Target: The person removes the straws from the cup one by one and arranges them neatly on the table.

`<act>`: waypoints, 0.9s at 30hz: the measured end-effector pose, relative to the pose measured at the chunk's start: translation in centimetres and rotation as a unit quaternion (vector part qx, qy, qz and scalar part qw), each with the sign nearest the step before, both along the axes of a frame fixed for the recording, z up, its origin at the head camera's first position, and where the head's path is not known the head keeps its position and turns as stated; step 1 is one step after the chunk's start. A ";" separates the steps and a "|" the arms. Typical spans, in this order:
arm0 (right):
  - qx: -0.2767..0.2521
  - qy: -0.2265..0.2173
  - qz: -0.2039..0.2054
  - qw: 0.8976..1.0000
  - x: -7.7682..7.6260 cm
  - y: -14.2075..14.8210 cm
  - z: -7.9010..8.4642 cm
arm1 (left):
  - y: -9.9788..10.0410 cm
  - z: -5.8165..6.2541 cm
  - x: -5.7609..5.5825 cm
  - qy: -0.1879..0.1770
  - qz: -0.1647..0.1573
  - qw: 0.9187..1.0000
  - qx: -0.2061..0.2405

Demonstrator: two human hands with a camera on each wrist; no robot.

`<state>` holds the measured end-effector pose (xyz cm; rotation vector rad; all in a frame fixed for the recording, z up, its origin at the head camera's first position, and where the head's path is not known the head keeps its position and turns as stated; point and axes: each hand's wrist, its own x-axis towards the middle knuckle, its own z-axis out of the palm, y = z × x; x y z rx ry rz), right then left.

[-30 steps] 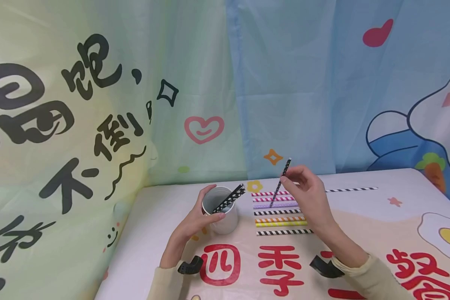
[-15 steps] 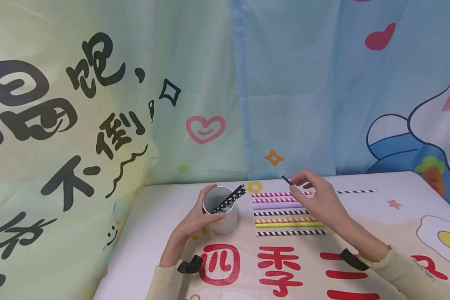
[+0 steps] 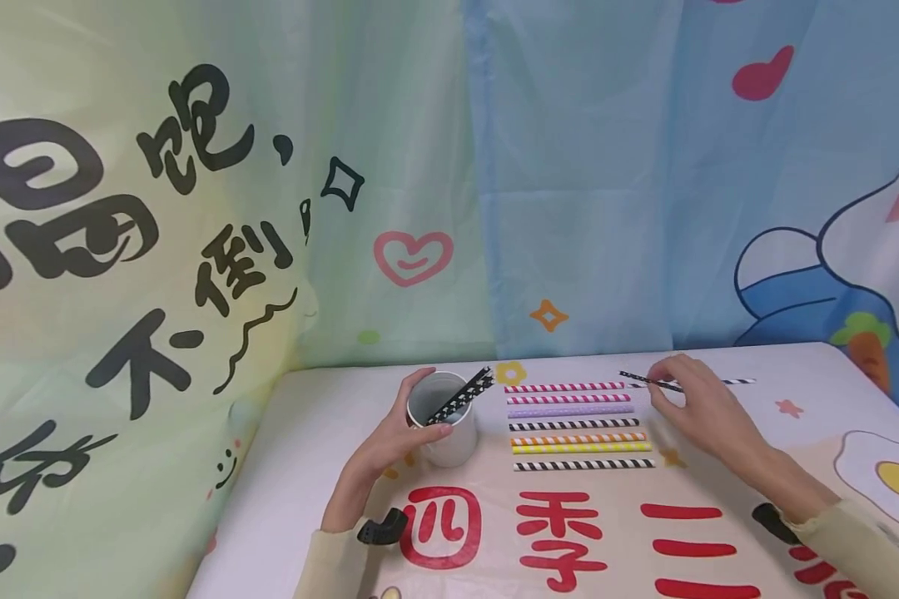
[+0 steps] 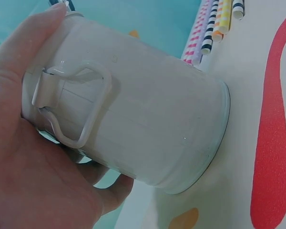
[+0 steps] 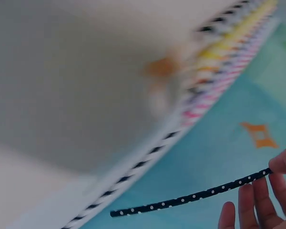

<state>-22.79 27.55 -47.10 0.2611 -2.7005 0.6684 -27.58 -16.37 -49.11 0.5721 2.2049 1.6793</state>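
My left hand [image 3: 389, 437] grips a white cup [image 3: 453, 449] on the table's left part, fingers and thumb around its side. In the left wrist view a wire loop [image 4: 102, 102] shows on the cup's wall. Several black patterned straws [image 3: 460, 396] lean inside the cup towards its right rim. Over the back right of the table, my right hand [image 3: 707, 412] pinches a black straw with white dots [image 5: 190, 197] near one end. That straw is almost level in the head view, its free end pointing left.
Several paper straws lie in a row between the hands: pink-striped [image 3: 565, 388], lilac [image 3: 569, 411], orange-striped [image 3: 577, 438], yellow [image 3: 580, 448] and black-striped [image 3: 584, 466]. Another black-striped straw [image 3: 742, 381] lies behind my right hand. A printed curtain [image 3: 584, 208] hangs along the table's back edge.
My right hand has moved right with the dotted straw, away from above the row. The straw has swung from steeply upright to nearly level. The left hand and cup have stayed in place.
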 end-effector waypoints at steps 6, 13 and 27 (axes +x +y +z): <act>0.105 0.022 0.008 0.994 -1.0 3.1 -2.3 | -0.1 0.1 -0.1 -0.001 -0.002 1.000 0.000; 0.201 -0.043 0.024 0.978 -2.5 4.2 -3.3 | -0.2 0.3 0.0 -0.001 0.004 1.000 -0.002; 0.234 -0.062 0.021 0.970 -3.4 4.9 -4.8 | 0.2 0.4 0.0 -0.008 0.001 1.000 -0.007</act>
